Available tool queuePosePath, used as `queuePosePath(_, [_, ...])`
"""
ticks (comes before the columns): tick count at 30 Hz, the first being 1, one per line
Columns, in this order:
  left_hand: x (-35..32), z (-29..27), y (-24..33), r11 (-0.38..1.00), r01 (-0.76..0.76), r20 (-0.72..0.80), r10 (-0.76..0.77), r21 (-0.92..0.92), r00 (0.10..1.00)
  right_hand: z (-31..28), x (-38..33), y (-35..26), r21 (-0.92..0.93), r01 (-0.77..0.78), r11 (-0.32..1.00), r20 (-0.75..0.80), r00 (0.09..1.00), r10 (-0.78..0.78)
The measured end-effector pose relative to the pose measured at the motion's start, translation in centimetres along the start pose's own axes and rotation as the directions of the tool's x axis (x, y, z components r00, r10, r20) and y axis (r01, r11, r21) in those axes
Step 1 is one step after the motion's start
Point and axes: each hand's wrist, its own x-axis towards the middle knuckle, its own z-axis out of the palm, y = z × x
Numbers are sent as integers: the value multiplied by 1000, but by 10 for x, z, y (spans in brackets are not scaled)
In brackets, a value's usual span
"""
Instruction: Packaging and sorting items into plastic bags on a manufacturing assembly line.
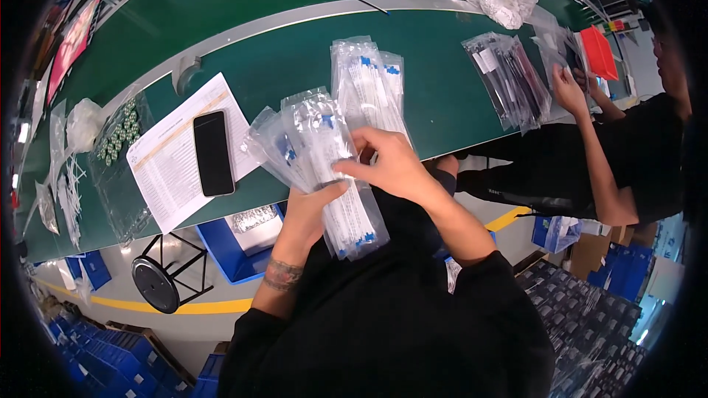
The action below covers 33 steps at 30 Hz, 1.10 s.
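Observation:
Just over the near edge of the bench, my left hand (308, 210) grips a fanned bunch of clear plastic bags (318, 136) from below, its thumb across the front. White strips with blue ends show inside these bags. My right hand (394, 167) pinches the right side of the same bunch between thumb and fingers; its fingertips are partly hidden behind the plastic. Beyond the bunch, more bags of the same kind (363, 77) lie overlapping on the green bench (435, 66).
Left of my hands, a black phone (214, 153) rests on a printed sheet (166, 155), near a bag of small green parts (122, 133). To the right, a co-worker (627, 147) handles a clear bag beside stacked bags (509, 81). A stool (156, 284) and blue bin (232, 258) stand below.

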Motion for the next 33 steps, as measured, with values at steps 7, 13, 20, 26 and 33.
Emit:
queuePosePath(7, [-3, -11, 1, 998, 59, -13, -59, -39, 998, -19, 3, 15, 77, -144, 987, -73, 986, 150])
queuePosePath(13, [-1, -26, 7, 989, 78, -97, -90, -124, 991, -67, 6, -14, 284, 340, 897, -456, 870, -186])
queuePosePath(20, [0, -16, 21, 993, 4, -195, -28, -122, 980, -43, 9, 59, -501, 341, 795, 2, 920, -393])
queuePosePath(26, [3, -10, 12, 994, 24, -140, -39, -107, 989, -21, -7, 45, -270, 114, 956, -180, 969, -166])
queuePosePath(33, [2, 6, -4, 998, -40, -16, 41, 48, 999, 16, -11, 2, 22, 10, 1000, -73, 997, -9])
